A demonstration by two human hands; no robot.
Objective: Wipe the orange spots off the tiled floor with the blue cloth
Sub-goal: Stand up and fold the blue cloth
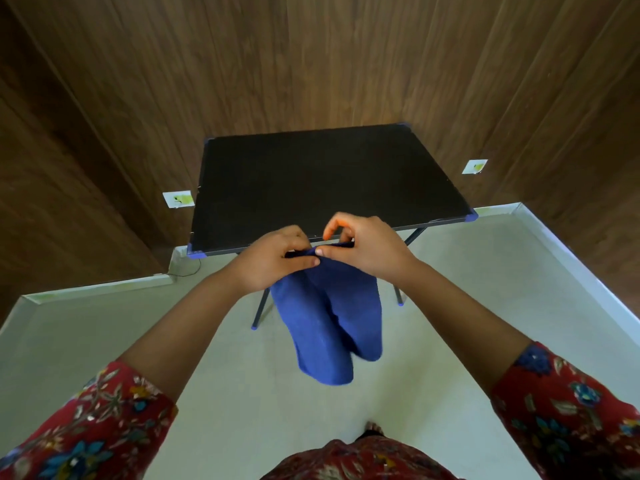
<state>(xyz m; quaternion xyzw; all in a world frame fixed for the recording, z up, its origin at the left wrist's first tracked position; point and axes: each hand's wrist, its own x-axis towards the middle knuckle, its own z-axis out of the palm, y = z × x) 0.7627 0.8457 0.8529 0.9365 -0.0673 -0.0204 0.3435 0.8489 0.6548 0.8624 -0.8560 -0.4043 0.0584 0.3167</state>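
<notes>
Pinching top edge of blue cloth [329,320] between thumbs and curled fingers, left grip [277,258] and right grip [363,249] are holding close together, side by side. Cloth is hanging from both grips toward 6 o'clock, above tiled floor [242,375]. Black counter [329,181] is standing at 12 o'clock, beyond grips.

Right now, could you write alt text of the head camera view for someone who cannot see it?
The left hand and right hand pinch the top edge of a blue cloth hanging above a pale floor. A black table stands ahead against wood walls.
</notes>
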